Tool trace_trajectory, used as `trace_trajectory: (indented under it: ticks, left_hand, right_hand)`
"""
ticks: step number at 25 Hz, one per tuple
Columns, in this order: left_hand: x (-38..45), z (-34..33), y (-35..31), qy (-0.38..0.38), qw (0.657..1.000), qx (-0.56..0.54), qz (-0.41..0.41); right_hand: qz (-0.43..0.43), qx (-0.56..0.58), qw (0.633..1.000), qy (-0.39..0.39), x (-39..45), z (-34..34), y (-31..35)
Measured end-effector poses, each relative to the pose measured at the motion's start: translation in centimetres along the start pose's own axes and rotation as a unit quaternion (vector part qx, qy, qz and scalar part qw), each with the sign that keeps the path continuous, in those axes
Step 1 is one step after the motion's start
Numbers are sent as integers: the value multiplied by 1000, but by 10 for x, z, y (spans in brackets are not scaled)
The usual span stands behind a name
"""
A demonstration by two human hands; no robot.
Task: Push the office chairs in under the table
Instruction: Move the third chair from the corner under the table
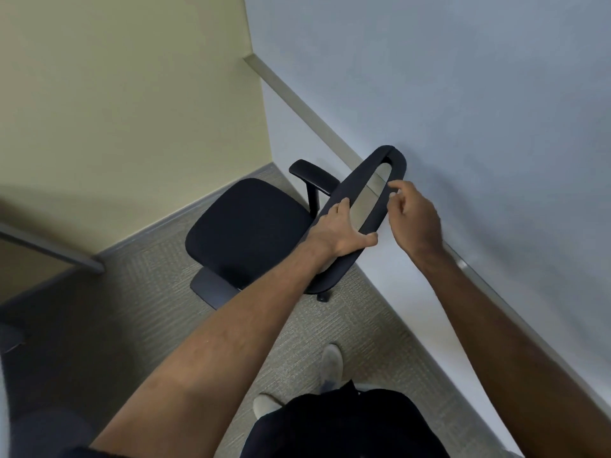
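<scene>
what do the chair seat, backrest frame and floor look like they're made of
Chair seat: dark woven fabric over padding, judging by its matte, soft-edged look. Backrest frame: matte black, probably plastic or fabric-wrapped; can't tell which. Floor: grey-beige carpet tile with a visible ribbed weave.

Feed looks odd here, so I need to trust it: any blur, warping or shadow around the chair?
Head view: chair back and both hands sharp; left edge smeared; table edge bows from the wide-angle lens; soft shadow on the wall right of the chair back.
</scene>
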State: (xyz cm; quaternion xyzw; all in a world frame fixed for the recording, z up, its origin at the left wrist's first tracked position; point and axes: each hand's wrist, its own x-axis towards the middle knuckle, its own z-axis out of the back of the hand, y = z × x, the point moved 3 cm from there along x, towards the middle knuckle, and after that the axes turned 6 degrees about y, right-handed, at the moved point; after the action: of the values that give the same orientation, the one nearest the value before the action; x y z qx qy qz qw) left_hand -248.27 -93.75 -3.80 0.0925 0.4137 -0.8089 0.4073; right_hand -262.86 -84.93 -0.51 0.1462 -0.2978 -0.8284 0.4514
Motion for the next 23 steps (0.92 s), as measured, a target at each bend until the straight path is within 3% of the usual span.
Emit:
trace_trajectory:
  ticks: [3,7,12,18,23]
  left_hand:
    - [-32,0,23,9,1000,18,-11]
    - [-83,5,55,10,997,78,-27]
    - [-136,24,114,-7,983,181,14]
    - [-185,57,179,-63,960,267,55]
    - [-199,77,215,-86,942,320,49]
  right_hand:
    - [131,-107,985,15,-3,-20,5]
    - [168,-162,967,98,-16,-49,9]
    - [246,-211,931,170,-47,-75,40]
    - [251,-225,899,280,-79,-98,82]
    - [271,-251,893,256,-100,-125,106]
